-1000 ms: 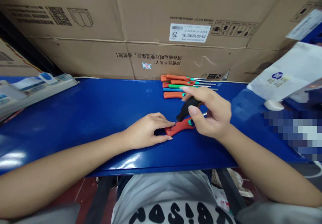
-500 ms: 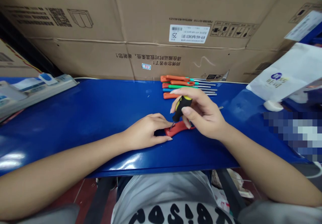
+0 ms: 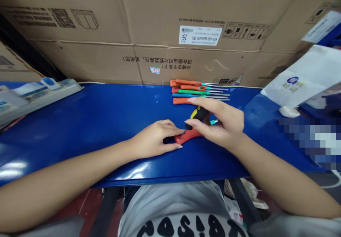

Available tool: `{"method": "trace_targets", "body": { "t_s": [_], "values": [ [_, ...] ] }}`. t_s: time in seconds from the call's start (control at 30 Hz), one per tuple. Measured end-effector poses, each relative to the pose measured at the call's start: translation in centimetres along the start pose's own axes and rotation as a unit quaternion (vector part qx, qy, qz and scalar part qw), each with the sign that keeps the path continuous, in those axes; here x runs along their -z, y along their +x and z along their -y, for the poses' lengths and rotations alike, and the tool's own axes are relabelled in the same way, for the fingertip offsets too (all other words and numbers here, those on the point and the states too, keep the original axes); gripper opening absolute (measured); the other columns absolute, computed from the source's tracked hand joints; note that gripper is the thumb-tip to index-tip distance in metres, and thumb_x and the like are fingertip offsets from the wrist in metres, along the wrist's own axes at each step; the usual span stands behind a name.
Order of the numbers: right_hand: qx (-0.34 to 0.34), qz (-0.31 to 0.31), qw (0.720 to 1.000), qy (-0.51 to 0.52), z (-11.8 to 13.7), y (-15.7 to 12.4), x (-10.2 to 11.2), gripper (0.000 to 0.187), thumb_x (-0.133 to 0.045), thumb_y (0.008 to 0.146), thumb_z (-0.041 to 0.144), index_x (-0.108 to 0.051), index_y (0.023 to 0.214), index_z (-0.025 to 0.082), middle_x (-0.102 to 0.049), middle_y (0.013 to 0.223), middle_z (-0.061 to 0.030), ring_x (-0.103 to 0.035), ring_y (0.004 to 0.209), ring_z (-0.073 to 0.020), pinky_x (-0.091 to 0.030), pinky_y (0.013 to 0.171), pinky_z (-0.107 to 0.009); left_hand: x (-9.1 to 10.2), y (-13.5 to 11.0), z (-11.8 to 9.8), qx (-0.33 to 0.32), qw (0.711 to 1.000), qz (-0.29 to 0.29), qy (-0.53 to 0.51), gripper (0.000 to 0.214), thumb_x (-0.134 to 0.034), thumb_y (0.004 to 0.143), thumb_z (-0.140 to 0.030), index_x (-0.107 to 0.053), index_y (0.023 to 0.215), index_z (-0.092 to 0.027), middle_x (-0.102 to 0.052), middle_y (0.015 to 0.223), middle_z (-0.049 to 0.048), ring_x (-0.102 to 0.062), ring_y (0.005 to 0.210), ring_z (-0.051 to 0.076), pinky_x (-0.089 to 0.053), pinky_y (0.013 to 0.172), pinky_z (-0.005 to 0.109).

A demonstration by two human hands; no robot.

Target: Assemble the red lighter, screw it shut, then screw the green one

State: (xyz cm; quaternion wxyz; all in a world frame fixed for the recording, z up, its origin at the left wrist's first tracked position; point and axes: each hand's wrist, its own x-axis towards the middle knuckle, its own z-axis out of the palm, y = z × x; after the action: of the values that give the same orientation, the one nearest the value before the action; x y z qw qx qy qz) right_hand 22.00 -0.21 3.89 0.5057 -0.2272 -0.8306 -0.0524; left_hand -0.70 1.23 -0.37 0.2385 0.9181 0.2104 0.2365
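My right hand (image 3: 222,121) is closed round a short black-and-yellow screwdriver (image 3: 199,114), tilted with its handle leaning right. Its thin shaft reaches down to the left end of a red-orange tool handle (image 3: 190,134) lying on the table. My left hand (image 3: 157,137) rests flat on the table and grips that end of the handle between thumb and fingers. A teal collar (image 3: 214,122) shows past my right fingers; my right hand hides the rest of that tool.
Several tools with orange, green and blue handles (image 3: 183,101) lie in a row behind my hands, against a large cardboard box (image 3: 106,34). A power strip (image 3: 39,95) is at left. A white paper bag (image 3: 301,77) and a small white object (image 3: 289,111) stand at right on the blue table (image 3: 106,109).
My right hand has turned and shifted slightly right, tilting the screwdriver handle over to the right. The teal collar has come into clearer view. My left hand has stayed put.
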Motion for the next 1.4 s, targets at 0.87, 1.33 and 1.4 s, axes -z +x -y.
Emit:
{"method": "trace_targets", "body": {
  "t_s": [0.87, 1.33, 1.4],
  "values": [
    [-0.008, 0.046, 0.993, 0.104, -1.2, 0.2, 0.1, 0.041, -0.044, 0.103, 0.024, -0.052, 0.143, 0.02, -0.072, 0.122, -0.01, -0.07, 0.108, -0.0223, -0.059, 0.096, -0.045, 0.2, -0.1, 0.0, 0.012, 1.0, 0.011, 0.018, 0.031, -0.071, 0.093, -0.034, -0.072, 0.119, -0.018, -0.076, 0.106, 0.0082, -0.066, 0.101, 0.024, -0.054, 0.091, 0.037],
    [-0.146, 0.095, 0.961, 0.215, -1.9, 0.4, 0.3, 0.038, -0.05, 0.103, 0.034, -0.056, 0.139, 0.024, -0.072, 0.12, -0.0055, -0.057, 0.05, -0.0045, -0.053, 0.049, -0.021, 0.1, 0.0, 0.1, 0.004, 1.0, 0.009, 0.013, 0.033, -0.071, 0.093, -0.035, -0.072, 0.121, -0.016, -0.076, 0.11, 0.0092, -0.066, 0.103, 0.023, -0.056, 0.093, 0.039],
    [-0.12, 0.048, 0.981, 0.144, -1.9, 0.4, 0.2, 0.033, -0.066, 0.095, 0.038, -0.067, 0.124, 0.023, -0.074, 0.107, -0.0043, -0.058, 0.055, -0.0076, -0.054, 0.053, -0.024, 0.1, 0.0, 0.1, 0.006, 1.0, 0.008, 0.019, 0.033, -0.071, 0.093, -0.035, -0.072, 0.121, -0.016, -0.076, 0.11, 0.0089, -0.066, 0.104, 0.024, -0.055, 0.094, 0.039]
  ]
}}
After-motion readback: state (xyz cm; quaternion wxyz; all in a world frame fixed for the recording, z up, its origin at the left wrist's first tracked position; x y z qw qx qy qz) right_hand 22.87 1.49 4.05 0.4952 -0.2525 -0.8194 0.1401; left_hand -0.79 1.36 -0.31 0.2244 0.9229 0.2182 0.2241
